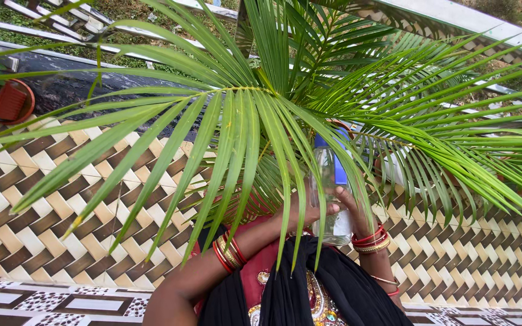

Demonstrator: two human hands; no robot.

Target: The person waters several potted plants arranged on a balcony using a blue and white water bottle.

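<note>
A clear plastic bottle with a blue cap and a blue label is held in front of my chest, its cap end pointing away from me into the leaves. My left hand grips its left side and my right hand wraps its right side. Red and gold bangles sit on both wrists. Long green palm fronds hang over my hands and the bottle and hide part of each. The fronds spread from a stem at the top middle.
A tiled surface with a brown and cream woven pattern stretches to both sides. A red pot stands at the far left by dark soil. A pale pot shows through the leaves to the right of the bottle. Metal rails run along the top.
</note>
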